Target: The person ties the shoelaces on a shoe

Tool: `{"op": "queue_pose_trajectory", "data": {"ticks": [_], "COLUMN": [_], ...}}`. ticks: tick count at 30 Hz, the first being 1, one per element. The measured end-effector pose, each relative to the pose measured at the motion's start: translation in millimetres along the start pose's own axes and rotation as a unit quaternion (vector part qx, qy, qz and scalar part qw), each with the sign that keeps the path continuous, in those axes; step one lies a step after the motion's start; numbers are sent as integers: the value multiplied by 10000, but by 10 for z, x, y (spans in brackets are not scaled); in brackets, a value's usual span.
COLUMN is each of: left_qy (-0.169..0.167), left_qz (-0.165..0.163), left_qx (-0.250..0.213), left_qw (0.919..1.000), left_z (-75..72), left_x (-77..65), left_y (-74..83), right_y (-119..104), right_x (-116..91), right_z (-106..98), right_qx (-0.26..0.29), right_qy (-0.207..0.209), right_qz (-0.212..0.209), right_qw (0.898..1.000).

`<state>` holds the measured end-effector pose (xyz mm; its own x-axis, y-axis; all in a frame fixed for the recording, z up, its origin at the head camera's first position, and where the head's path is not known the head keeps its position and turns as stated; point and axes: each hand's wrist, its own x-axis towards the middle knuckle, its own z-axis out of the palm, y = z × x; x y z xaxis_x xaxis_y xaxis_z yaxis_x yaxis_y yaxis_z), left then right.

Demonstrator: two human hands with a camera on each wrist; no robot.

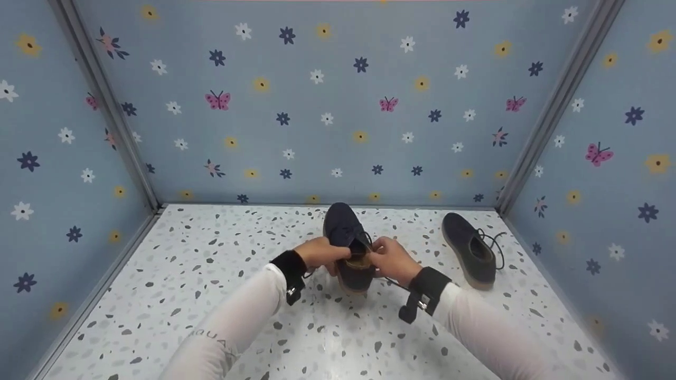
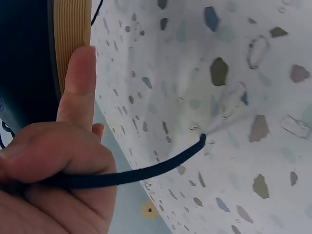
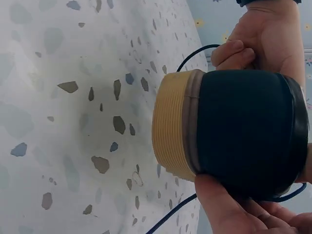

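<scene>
A dark navy lace-up shoe (image 1: 340, 215) with a ribbed tan sole points toward the back wall, its heel nearest me. From the left, my left hand (image 1: 319, 253) reaches to the shoe opening. Its curled thumb and fingers grip a dark shoelace (image 2: 122, 178), whose loose end sticks out, while one finger lies straight along the sole edge. At the opening's right side, my right hand (image 1: 395, 260) pinches the other lace end (image 3: 170, 214), which trails down past the heel; one of its fingertips touches the sole edge. Parts of both grips are hidden by the shoe.
The matching shoe (image 1: 459, 232) stands to the right, its lace (image 1: 499, 248) looped outward. Speckled white floor (image 1: 222, 295) lies beneath. Blue flowered panels (image 1: 327, 137) rise at the back and both sides, joined by grey corner posts (image 1: 108, 105).
</scene>
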<state>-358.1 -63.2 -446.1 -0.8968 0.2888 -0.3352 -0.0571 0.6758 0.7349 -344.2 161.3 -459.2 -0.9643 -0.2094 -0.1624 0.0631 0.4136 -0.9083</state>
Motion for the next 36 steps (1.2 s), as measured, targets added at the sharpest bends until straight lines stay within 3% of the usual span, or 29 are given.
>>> {"op": "queue_pose_trajectory", "data": {"ticks": [7, 10, 23, 31, 36], "left_qy": [-417, -530, -435, -247, -524], "left_qz": [44, -101, -545, -254, -172], "left_qx": [166, 323, 1048, 938, 763], "left_qw": [9990, 9980, 9920, 9950, 9956], "left_z": [-8, -16, 33, 48, 39], "left_x": [-84, -104, -108, -185, -265], "left_y": [-151, -212, -396, -411, -407], "right_y": [117, 138, 227, 248, 255], "right_x": [-43, -57, -141, -162, -189], "right_z": [150, 210, 386, 411, 397], "right_qx": [-56, -61, -38, -134, -241], "right_qy": [-330, -431, -762, -828, -1016], "right_qz": [-88, -87, 57, 5, 4], "right_qw": [9994, 9990, 9971, 9965, 9945]}}
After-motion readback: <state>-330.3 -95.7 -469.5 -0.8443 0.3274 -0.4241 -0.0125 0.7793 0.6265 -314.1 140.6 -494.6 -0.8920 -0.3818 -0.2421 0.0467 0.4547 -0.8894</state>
